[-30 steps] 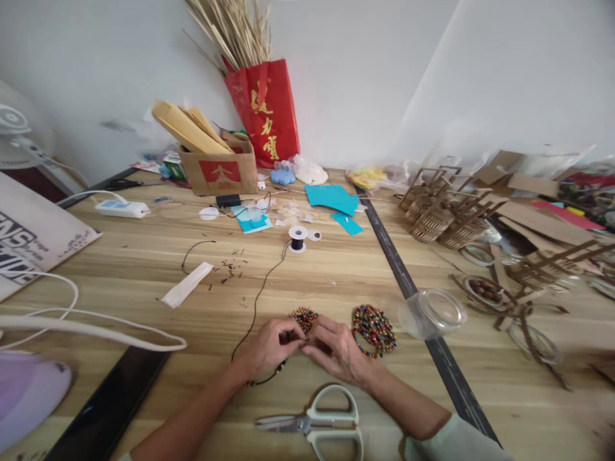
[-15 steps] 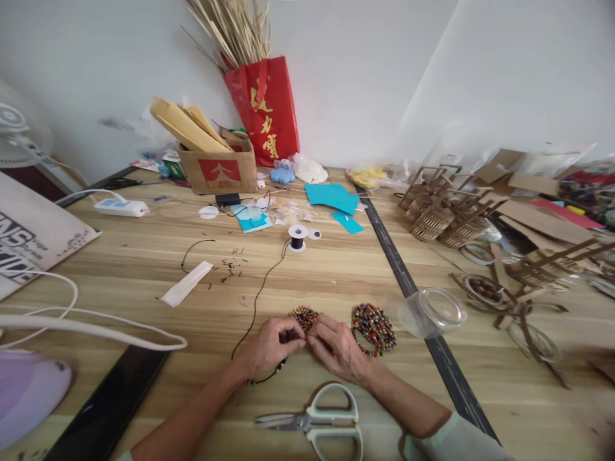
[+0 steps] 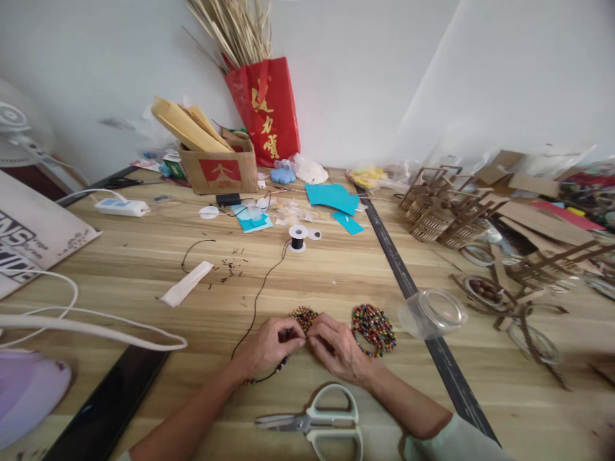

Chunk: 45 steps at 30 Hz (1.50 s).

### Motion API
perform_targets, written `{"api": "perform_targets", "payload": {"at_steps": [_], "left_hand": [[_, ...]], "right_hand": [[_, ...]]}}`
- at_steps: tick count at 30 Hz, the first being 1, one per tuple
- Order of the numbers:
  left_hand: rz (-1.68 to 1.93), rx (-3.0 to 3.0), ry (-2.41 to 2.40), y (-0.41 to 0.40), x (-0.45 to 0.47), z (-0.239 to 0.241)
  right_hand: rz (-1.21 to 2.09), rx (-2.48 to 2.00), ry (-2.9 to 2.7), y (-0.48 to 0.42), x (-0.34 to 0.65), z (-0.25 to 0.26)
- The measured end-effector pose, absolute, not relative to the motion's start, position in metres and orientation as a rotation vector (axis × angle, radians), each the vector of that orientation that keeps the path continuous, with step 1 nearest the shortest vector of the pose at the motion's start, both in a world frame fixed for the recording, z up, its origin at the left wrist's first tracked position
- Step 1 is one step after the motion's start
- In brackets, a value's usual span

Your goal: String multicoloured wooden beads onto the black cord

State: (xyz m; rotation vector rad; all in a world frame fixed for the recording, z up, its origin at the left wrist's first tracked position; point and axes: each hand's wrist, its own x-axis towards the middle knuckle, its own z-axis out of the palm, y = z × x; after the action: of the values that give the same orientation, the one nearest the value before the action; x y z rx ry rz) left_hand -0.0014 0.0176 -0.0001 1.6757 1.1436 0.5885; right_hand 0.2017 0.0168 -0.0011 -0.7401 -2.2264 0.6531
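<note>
My left hand [image 3: 269, 347] and my right hand [image 3: 336, 349] meet fingertip to fingertip on the wooden table [image 3: 336, 275], both pinched on a small piece of beadwork that is mostly hidden under them. A black cord [image 3: 259, 294] runs from the hands up to a small spool [image 3: 298, 237]. A short beaded strand hangs below my left wrist. A small round patch of coloured beads [image 3: 303, 315] lies just beyond the fingers. A larger beaded disc [image 3: 373, 329] lies to the right of my right hand.
White-handled scissors [image 3: 317, 422] lie just in front of my arms. A clear plastic lid [image 3: 432, 312] sits right of the disc. A cardboard box [image 3: 218, 168], red bag [image 3: 266, 112], teal paper [image 3: 334, 197], and wooden lattice pieces [image 3: 442, 208] crowd the back and right. White cables [image 3: 86, 317] loop at left.
Both hands stay together at the same spot; only the fingertips shift slightly on the beadwork.
</note>
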Motion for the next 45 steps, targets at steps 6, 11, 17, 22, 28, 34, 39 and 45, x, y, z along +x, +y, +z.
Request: {"api": "perform_targets", "payload": {"at_steps": [6, 11, 17, 22, 28, 34, 39, 45], "left_hand": [[0.612, 1.664, 1.128, 0.02, -0.002, -0.004], [0.623, 1.616, 1.112, 0.019, -0.002, -0.005], [0.605, 1.616, 1.1, 0.019, -0.002, -0.002], [0.592, 1.625, 1.115, 0.019, -0.002, 0.002], [0.6, 1.638, 1.118, 0.019, -0.002, -0.002], [0.622, 1.625, 1.102, 0.021, -0.003, -0.006], [0.637, 1.568, 1.091, 0.021, -0.002, -0.007], [0.659, 1.528, 1.068, 0.022, -0.001, -0.003]], "right_hand": [[0.665, -0.72, -2.203, 0.017, 0.202, -0.001], [0.645, -0.722, -2.219, 0.017, 0.202, -0.001], [0.669, -0.719, -2.2, 0.017, 0.201, 0.0], [0.64, -0.716, -2.161, 0.017, 0.201, -0.005], [0.617, -0.684, -2.178, 0.018, 0.202, -0.01], [0.627, -0.698, -2.195, 0.018, 0.203, -0.01], [0.629, -0.709, -2.216, 0.018, 0.203, -0.008], [0.628, -0.746, -2.226, 0.018, 0.203, -0.007]]}}
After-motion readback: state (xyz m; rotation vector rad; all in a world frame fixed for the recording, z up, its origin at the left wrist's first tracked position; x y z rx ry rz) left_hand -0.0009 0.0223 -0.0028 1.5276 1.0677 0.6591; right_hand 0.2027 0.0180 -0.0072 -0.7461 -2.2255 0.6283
